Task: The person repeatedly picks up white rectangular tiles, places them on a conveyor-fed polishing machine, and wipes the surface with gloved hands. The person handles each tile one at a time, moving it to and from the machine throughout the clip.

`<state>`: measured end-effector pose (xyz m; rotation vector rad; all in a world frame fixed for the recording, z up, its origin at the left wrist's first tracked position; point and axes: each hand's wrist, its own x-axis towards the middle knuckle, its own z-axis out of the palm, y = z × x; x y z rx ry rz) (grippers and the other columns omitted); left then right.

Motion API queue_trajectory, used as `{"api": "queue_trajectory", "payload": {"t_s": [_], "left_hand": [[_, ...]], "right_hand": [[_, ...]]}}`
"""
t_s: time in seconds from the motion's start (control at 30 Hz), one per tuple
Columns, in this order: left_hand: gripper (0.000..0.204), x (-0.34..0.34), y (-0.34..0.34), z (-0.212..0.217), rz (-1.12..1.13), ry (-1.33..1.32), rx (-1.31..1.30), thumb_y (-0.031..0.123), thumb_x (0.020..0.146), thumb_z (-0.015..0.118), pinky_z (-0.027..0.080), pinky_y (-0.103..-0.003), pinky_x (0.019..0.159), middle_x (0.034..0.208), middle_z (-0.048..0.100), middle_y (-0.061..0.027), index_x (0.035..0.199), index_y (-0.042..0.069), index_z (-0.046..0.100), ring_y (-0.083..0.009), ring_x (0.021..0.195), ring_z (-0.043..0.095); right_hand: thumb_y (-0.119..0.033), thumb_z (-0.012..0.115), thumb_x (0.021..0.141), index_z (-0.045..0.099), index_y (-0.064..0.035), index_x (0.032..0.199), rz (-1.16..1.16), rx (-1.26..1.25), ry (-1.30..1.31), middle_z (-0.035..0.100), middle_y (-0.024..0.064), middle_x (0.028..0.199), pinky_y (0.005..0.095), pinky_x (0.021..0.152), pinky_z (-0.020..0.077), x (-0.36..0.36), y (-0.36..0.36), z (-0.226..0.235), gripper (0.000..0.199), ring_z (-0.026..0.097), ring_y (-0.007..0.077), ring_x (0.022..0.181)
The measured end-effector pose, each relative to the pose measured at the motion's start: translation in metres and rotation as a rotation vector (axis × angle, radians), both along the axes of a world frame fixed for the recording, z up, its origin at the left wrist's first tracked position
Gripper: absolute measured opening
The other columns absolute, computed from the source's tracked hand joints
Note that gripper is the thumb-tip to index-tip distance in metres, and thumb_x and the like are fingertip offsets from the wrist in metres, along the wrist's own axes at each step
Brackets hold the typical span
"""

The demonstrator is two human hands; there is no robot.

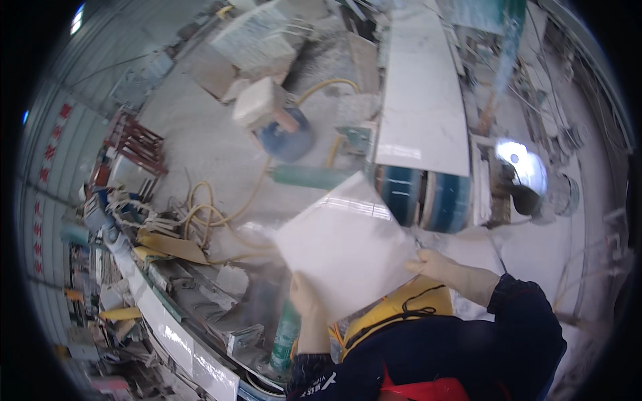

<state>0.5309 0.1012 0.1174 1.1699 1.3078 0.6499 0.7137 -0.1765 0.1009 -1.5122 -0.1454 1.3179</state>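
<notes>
A glossy white square tile [344,250] is tilted in front of my body, with light reflecting along its far edge. My left hand [307,304], in a cream glove, grips its near left edge. On the other side, my right hand [441,267], gloved the same way, is closed on the right corner. The fingers under the tile are hidden. Just past the tile's far right edge are two dark teal drums [447,204] of a machine. A yellow apron [418,301] shows at my waist below the tile.
A long white slab [424,87] extends away beyond the drums. A bright lamp [521,164] shines at right. Yellow hose [207,210] coils on the floor at left, near a red-brown wooden stool [137,150]. A pale block [259,103] rests over a blue tub [287,137]. Scrap pieces [200,284] lie at lower left.
</notes>
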Motion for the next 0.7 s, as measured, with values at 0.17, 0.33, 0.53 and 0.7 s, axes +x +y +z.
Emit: {"api": "queue_trajectory", "payload": {"t_s": [0.17, 0.33, 0.53, 0.7], "left_hand": [[0.041, 0.087, -0.023, -0.012, -0.413, 0.171, -0.013, 0.035, 0.102, 0.053, 0.051, -0.033, 0.076, 0.101, 0.07, -0.008, 0.113, -0.002, 0.07, -0.016, 0.084, 0.063], [0.047, 0.133, -0.035, -0.033, -0.68, 0.303, 0.023, 0.04, 0.1, 0.05, 0.05, -0.036, 0.085, 0.098, 0.072, -0.0107, 0.118, 0.002, 0.07, -0.0199, 0.09, 0.066], [0.056, 0.171, -0.024, -0.044, -0.911, 0.531, 0.102, 0.047, 0.1, 0.041, 0.049, -0.042, 0.097, 0.116, 0.072, -0.0194, 0.13, 0.008, 0.068, -0.0357, 0.11, 0.067], [0.057, 0.191, -0.019, -0.032, -0.958, 0.51, 0.198, 0.049, 0.1, 0.042, 0.048, -0.042, 0.1, 0.12, 0.072, -0.0201, 0.13, 0.008, 0.068, -0.0365, 0.115, 0.066]], "right_hand": [[-0.02, 0.064, 0.103, 0.06, 0.0048, 0.13, -0.341, 0.035, 0.057, 0.07, 0.0124, 0.116, 0.0331, 0.084, 0.0601, -0.017, -0.077, 0.018, 0.037, 0.07, 0.021, 0.101], [-0.021, 0.066, 0.101, 0.063, 0.0068, 0.123, -0.625, -0.057, 0.076, 0.072, 0.0121, 0.109, 0.0329, 0.083, 0.0563, -0.054, -0.099, 0.008, 0.035, 0.069, 0.0191, 0.096], [-0.026, 0.064, 0.103, 0.063, 0.005, 0.123, -0.605, -0.213, -0.06, 0.073, 0.0125, 0.104, 0.0305, 0.073, 0.0549, -0.069, -0.102, -0.023, 0.037, 0.071, 0.0189, 0.089], [-0.028, 0.064, 0.103, 0.061, 0.0045, 0.127, -0.737, -0.066, 0.017, 0.071, 0.009, 0.107, 0.0285, 0.07, 0.053, -0.056, -0.093, -0.037, 0.041, 0.069, 0.0161, 0.092]]}}
